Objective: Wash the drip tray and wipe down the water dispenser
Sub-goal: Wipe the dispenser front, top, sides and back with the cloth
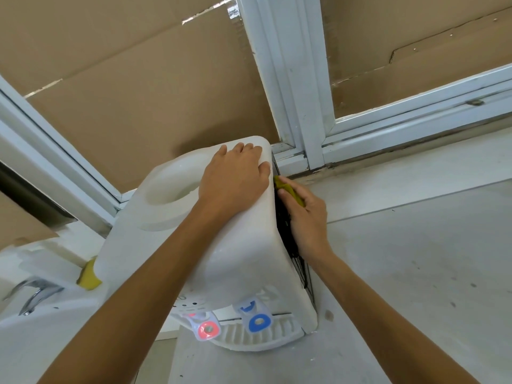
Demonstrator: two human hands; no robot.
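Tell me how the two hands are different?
The left hand lies flat and open on the dispenser's top, holding nothing; the right hand grips a yellow cloth. The left hand is on white plastic; the right hand is against the dark back grille. Both touch the dispenser.

There is a single view — a wide-angle camera worn on the person's head, looking forward and steeply down. It sits close above the white water dispenser (210, 245), seeing its top and front taps from above, with both forearms reaching in from the bottom edge. The lens bends straight lines — the window frame (293, 79) leans across the upper part. A sink tap (33, 296) shows at the lower left, countertop (415, 259) at the right.
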